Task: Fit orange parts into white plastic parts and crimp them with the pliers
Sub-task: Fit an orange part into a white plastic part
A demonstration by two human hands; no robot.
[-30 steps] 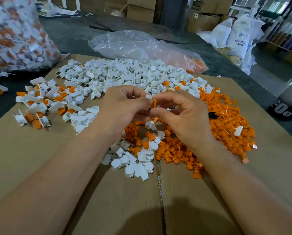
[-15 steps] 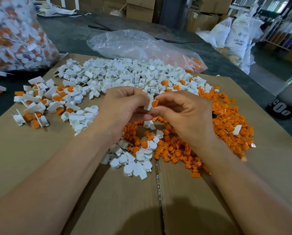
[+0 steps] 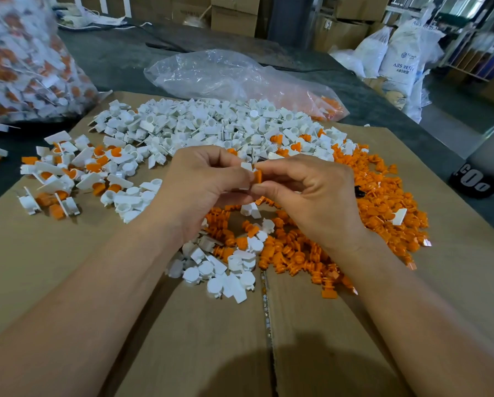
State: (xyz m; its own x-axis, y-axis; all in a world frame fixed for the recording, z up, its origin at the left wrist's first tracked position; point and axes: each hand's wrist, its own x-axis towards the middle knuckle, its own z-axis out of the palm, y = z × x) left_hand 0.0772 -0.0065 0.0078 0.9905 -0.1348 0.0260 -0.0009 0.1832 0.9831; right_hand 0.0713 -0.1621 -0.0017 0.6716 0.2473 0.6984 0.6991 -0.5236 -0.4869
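Fingers [image 3: 225, 163] of the left hand [image 3: 197, 190] are curled and pinch a small white part [image 3: 247, 167]. The thumb and forefinger of the right hand [image 3: 314, 196] pinch an orange part [image 3: 257, 176]. The two parts touch each other between the fingertips, held above the cardboard [image 3: 68, 267] near the middle of the view. How deep the orange part sits in the white one I cannot tell, because the fingers cover the joint. A heap of white parts [image 3: 211, 124] lies behind the hands, and a heap of orange parts [image 3: 383, 207] spreads to the right, under and beyond the right wrist. To the left, some joined pieces [image 3: 65, 173], white with orange, lie apart from the heaps. A clear plastic bag [image 3: 225, 73] lies on the dark bench [image 3: 111, 58] behind the cardboard. A full bag [image 3: 19, 61] of white and orange pieces stands at the far left.
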